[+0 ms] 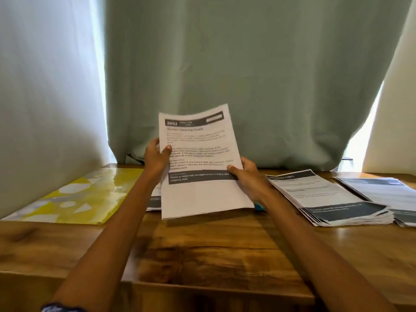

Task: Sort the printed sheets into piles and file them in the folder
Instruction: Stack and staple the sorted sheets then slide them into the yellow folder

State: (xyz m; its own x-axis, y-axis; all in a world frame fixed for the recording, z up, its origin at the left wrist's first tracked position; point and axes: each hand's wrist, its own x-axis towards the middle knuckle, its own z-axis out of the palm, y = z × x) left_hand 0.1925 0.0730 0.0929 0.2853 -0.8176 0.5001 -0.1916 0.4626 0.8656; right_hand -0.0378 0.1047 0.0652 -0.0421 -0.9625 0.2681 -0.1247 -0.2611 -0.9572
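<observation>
I can't see past the curtain point(247, 75) that fills the top of my view, and the table point(213, 251) runs out of frame at 6 o'clock, so its near edge is cut off. At 9 o'clock the yellow folder point(74, 199) lies flat, its left side hidden behind drapery. At 3 o'clock one pile point(326, 197) sits fanned, with a second pile point(387, 192) just beside it and cropped by the frame edge. Dead center I'm holding a sheet point(202, 163) up off the table, long axis running 6 to 12, tilted slightly toward 1, top edge leaning away toward the curtain. It is white with a dark header bar, blurred body text I can't read, and a dark band low down mentioning a phone or tablet. More sheets point(154, 201) peek out beneath it, mostly covered. My left hand point(156, 157) pinches the sheet's left edge, thumb on the front; my right hand point(247, 176) grips the right edge the same way. Something small and blue point(258, 206) shows under my right wrist; I can't tell what.
</observation>
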